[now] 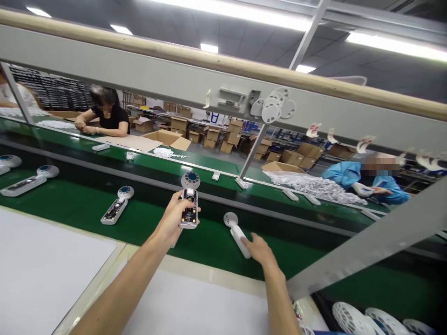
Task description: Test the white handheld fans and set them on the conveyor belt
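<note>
My left hand [174, 216] is wrapped round a white handheld unit [189, 220] with a round head at its top; its dark circuit board faces up, and my thumb lies over the board. Under that hand, part of another white piece shows. To the right, a white unit with a round head [239, 239] lies on the green belt [206, 246]. My right hand [260, 249] touches the lower part of its handle; the fingers are partly hidden, so their grip is unclear. Another unit with its board exposed [115, 209] rests on the belt to the left.
More units [28, 184] lie at the far left. A slanted metal post [366, 232] stands at the right, with white round-headed parts [352, 318] below it. Across the line, a person in black [111, 111] and one in blue sleeves [344, 174] sit near white parts.
</note>
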The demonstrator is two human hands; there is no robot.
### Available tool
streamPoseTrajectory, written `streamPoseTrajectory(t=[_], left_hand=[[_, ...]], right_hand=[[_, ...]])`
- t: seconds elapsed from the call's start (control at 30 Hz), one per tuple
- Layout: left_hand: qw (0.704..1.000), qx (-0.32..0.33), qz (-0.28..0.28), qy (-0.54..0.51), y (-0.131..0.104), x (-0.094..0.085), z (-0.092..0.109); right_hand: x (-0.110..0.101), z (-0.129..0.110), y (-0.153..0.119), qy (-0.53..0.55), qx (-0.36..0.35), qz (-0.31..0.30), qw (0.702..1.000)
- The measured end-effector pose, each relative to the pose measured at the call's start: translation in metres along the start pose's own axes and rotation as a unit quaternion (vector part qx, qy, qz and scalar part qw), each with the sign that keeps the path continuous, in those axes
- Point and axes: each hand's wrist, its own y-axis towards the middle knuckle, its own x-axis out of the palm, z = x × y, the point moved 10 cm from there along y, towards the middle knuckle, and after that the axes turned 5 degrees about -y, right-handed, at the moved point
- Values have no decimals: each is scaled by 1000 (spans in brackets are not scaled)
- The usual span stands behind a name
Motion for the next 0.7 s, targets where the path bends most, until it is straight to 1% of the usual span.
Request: streamPoseTrajectory(t=[0.07, 0.13, 0.2, 0.33, 0.4, 0.47, 0.53, 0.57, 0.63, 0.7], left_hand=[[1000, 1, -4, -6, -3, 3, 3], [1000, -1, -12, -12, -6, 7, 6], [1000, -2, -19, -17, -9, 10, 8], [999, -8, -24, -21, -15, 15, 10], [999, -11, -29, -24, -18, 19, 10], [999, -10, -32, -29, -20, 22, 11], [999, -6, -36, -31, -21, 24, 12], [999, -5, -40, -29, -22, 26, 12], [998, -7, -54, -19, -22, 29, 12], [998, -8, -69, -3, -22, 32, 11]], right_hand=[[15, -25, -4, -2, -52, -30, 998], [23, -45, -9, -3, -87, -32, 996], [30, -60, -15, 5, -110, -27, 994], [51, -79, -22, 58, -126, -43, 989], [61, -88, -25, 105, -133, -59, 984], [68, -95, -28, 170, -137, -86, 972], [67, -101, -32, 254, -135, -125, 950], [62, -103, -36, 300, -134, -143, 933], [44, -107, -46, 391, -143, -166, 894], [18, -108, -58, 465, -162, -169, 854]])
